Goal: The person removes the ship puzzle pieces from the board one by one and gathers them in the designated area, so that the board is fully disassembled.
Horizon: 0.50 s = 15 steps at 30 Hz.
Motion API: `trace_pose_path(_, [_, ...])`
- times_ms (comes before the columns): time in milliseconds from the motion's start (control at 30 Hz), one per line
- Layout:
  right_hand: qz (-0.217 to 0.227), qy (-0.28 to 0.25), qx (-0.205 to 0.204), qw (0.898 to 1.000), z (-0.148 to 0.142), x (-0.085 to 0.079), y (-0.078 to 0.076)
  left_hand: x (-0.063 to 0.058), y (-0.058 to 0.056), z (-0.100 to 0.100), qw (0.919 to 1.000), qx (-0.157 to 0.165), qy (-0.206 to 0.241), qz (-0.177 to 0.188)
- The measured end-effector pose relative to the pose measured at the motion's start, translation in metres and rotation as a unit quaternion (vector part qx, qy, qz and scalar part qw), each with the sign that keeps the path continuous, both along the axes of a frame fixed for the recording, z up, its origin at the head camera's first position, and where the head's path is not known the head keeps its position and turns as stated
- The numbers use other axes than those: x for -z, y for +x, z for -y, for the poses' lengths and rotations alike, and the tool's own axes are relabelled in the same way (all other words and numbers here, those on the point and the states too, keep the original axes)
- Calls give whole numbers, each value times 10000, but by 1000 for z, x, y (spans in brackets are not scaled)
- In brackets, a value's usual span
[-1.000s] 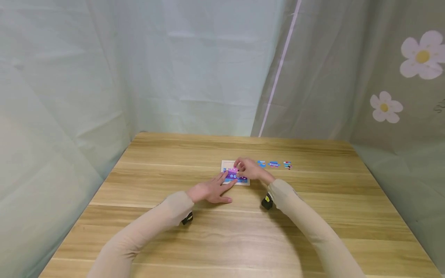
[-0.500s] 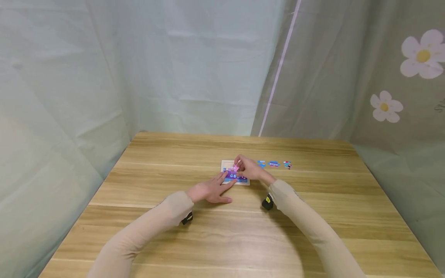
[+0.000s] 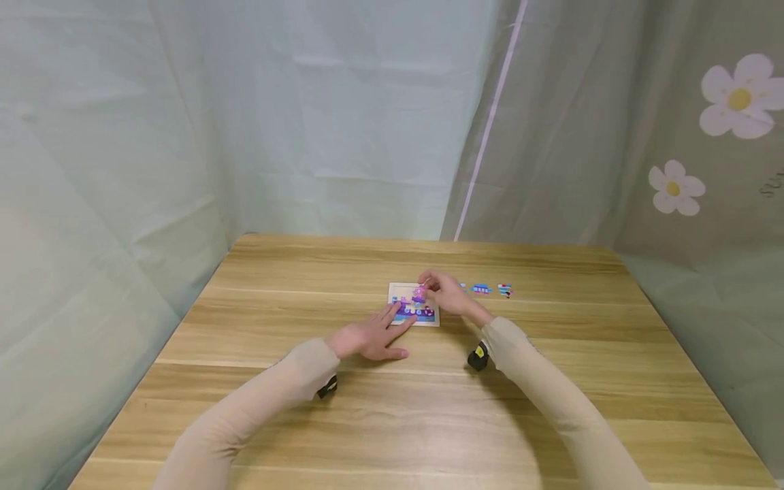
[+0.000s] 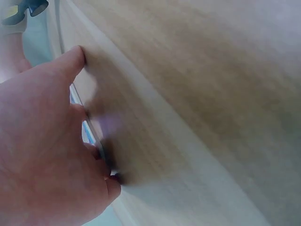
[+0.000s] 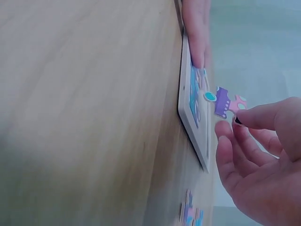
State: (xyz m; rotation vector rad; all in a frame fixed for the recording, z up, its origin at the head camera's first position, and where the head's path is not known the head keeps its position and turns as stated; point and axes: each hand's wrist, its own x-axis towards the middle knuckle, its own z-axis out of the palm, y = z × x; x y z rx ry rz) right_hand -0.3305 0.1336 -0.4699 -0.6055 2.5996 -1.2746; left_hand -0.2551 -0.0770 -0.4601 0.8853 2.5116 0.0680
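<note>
Right hand (image 3: 444, 294) pinches a purple-pink puzzle piece (image 5: 227, 102) over the square wooden puzzle board (image 3: 414, 304), mid-frame; left hand (image 3: 370, 335), fingers straight, presses the board's edge.

Soft even light, wrist views perhaps motion-blurred

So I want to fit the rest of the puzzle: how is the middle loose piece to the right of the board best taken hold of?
The middle loose piece lies flat on the table, apart from its neighbours. Probably pinch its two long edges from above, thumb on the near side and a fingertip on the far side, since it is wider than deep. The right hand is nearest; it now pinches the pink-purple piece.
</note>
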Motion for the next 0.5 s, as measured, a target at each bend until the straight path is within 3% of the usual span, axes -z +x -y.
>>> trace_pose_path(500, [-172, -257, 218, 9993, -32, -3, -2, 7, -1, 1, 9998, -162, 40, -79])
